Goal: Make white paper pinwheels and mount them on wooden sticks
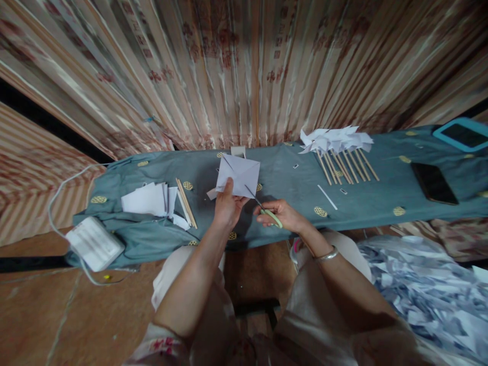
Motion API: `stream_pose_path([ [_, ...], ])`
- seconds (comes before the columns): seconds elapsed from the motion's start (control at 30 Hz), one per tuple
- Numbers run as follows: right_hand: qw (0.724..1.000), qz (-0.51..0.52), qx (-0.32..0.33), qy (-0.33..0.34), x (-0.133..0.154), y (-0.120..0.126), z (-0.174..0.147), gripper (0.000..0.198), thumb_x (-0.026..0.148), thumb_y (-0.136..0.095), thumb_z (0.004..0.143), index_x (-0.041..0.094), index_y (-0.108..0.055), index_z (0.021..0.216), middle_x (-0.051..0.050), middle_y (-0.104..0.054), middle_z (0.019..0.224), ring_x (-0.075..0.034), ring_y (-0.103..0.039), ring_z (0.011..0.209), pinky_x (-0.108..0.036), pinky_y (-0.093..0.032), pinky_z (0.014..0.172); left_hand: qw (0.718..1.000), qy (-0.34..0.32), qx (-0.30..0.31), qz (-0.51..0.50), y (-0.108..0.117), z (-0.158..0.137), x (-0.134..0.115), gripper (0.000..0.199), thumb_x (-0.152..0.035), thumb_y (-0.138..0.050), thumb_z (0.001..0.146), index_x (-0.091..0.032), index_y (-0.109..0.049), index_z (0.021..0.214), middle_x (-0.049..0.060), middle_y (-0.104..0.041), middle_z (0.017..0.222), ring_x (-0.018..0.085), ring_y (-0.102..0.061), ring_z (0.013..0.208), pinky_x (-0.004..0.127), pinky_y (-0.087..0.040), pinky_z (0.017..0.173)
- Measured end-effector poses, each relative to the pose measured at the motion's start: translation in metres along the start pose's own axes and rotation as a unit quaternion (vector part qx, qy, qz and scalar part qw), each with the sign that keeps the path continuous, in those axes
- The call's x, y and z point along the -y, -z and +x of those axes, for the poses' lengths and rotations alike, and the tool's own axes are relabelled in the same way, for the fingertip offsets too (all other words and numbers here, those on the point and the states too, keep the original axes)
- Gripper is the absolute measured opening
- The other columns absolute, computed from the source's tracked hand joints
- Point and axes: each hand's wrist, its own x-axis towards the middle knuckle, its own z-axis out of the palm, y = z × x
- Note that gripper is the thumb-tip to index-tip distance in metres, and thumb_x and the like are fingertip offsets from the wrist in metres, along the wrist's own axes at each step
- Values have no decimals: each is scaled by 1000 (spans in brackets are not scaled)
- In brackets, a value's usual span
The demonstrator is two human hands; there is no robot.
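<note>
My left hand [229,206] grips a white square of paper [242,173] by its near edge, thumb on top and fingers underneath. Fold lines run toward the middle of the sheet, and a cut shows at its upper left corner. My right hand [281,215] is closed around the green handles of a pair of scissors [271,217]. The scissor blades reach the paper's lower right corner. Behind the sheet, a small pale piece [238,151] is partly hidden.
Paper pinwheels on sticks [339,145] lie at the back right. Left are stacked papers [147,200], loose sticks [186,202] and a white power strip [95,244]. A phone [433,183] and a blue-framed device [462,134] lie far right on the cloth-covered table [282,180]. Paper scraps [427,290] fill the lower right.
</note>
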Motion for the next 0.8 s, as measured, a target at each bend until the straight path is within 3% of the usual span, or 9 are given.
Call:
stream_pose_path([
  [0.23,1000,4,-3,-3,0,0,1,51,51,-91,49,14,-70,78,5,-59,54,-8,-54,50,-21,-41,48,1000,3,3,-5,0,0,-1,13,-30,-62,92,-18,-62,97,3,-75,83,16,-71,79,39,-52,94],
  [0.5,1000,0,-2,11,1,-1,1,50,53,-90,50,15,-69,73,5,-58,53,-7,-52,48,-21,-42,46,1000,1,2,-11,0,-1,-2,15,-29,-62,92,-18,-62,102,4,-75,84,20,-72,94,42,-51,97],
  [0.63,1000,9,-2,5,1,-2,1,50,52,-90,50,15,-69,75,5,-58,56,-7,-53,50,-21,-44,48,1000,8,-1,4,-1,-3,-1,12,-29,-63,92,-19,-63,97,3,-74,82,18,-72,87,38,-53,93],
  [0.8,1000,14,-6,7,2,-3,1,51,53,-90,48,14,-69,73,6,-58,57,-6,-53,51,-21,-45,50,1000,20,-5,-6,-3,-3,0,15,-24,-51,98,-18,-63,92,2,-74,80,14,-71,76,37,-54,91],
])
